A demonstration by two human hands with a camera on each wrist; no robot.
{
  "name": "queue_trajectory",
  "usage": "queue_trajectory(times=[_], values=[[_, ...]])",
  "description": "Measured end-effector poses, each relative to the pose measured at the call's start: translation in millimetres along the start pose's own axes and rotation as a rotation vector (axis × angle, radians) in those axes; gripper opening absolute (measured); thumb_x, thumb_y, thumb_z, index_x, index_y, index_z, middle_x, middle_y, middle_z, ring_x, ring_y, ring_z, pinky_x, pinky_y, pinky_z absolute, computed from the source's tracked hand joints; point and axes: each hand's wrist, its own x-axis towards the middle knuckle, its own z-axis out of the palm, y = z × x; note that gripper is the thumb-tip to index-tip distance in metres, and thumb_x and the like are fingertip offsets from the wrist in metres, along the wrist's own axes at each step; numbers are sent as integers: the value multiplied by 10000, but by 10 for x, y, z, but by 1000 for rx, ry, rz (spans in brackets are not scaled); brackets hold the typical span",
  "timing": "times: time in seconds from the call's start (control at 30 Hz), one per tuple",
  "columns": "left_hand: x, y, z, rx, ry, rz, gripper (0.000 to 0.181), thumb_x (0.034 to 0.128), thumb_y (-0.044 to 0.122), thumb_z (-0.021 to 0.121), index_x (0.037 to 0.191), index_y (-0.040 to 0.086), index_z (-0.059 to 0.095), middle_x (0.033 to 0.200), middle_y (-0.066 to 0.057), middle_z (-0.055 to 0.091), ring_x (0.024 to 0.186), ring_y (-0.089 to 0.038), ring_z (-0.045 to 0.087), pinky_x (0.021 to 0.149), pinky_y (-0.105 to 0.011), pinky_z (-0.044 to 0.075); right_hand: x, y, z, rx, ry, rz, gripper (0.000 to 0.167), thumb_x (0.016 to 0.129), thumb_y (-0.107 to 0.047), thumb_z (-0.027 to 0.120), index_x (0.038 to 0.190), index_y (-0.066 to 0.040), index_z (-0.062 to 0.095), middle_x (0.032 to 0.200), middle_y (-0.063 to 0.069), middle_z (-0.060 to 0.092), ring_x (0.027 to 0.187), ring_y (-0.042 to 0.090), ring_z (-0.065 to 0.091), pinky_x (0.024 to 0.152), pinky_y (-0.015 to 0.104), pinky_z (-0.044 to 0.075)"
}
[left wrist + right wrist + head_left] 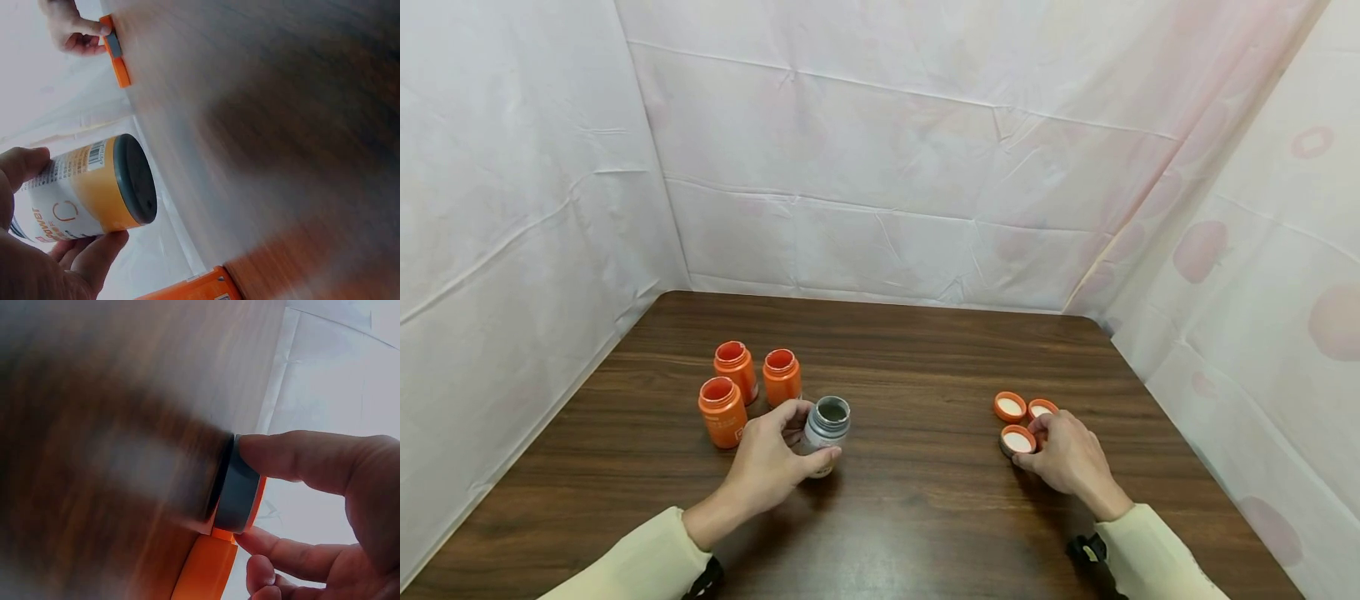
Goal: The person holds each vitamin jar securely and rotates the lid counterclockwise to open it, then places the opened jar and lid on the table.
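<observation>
My left hand grips an uncapped jar with a grey neck, fingers and thumb round its sides. In the left wrist view the jar shows a white and yellow label and a dark base, held above the table. My right hand pinches a dark grey cap between thumb and fingers. From the head view that cap has its white inside facing up and an orange rim. Two orange caps lie just beyond it, white insides up.
Three uncapped orange jars, one of them the front-left jar, stand upright beyond my left hand. The brown wooden table stretches between the two groups. Pale curtains hang at the back and both sides.
</observation>
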Motion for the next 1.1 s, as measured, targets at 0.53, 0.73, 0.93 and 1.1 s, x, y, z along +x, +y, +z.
queue_trajectory(times=[0.53,0.73,0.93,1.1], values=[[8,-67,-66,69,112,-44,557,719,110,944,1169,59,621,1072,-83,704,977,-207,674,858,-397,572,-48,-47,-50,-22,0,-31,448,682,-372,917,953,-84,707,857,43,547,783,219,501,694,405,401],[12,-100,-113,120,158,-53,583,736,103,932,1203,26,592,1136,-136,692,1030,-283,684,885,-464,556,-95,-138,-80,32,52,-65,451,726,-406,892,986,-82,717,893,53,602,809,201,520,705,393,407],[11,-140,-124,138,157,-99,610,763,91,903,1228,-34,529,1182,-202,639,1111,-370,664,945,-514,528,-140,-227,-109,73,87,-95,513,738,-433,884,1073,-77,731,974,52,654,887,225,595,765,434,451],[15,-165,-132,163,133,-140,609,790,108,880,1238,-54,500,1186,-231,622,1117,-386,647,953,-529,515,-171,-282,-118,102,104,-104,538,719,-476,896,1063,-96,731,975,29,654,874,195,597,750,409,457]])
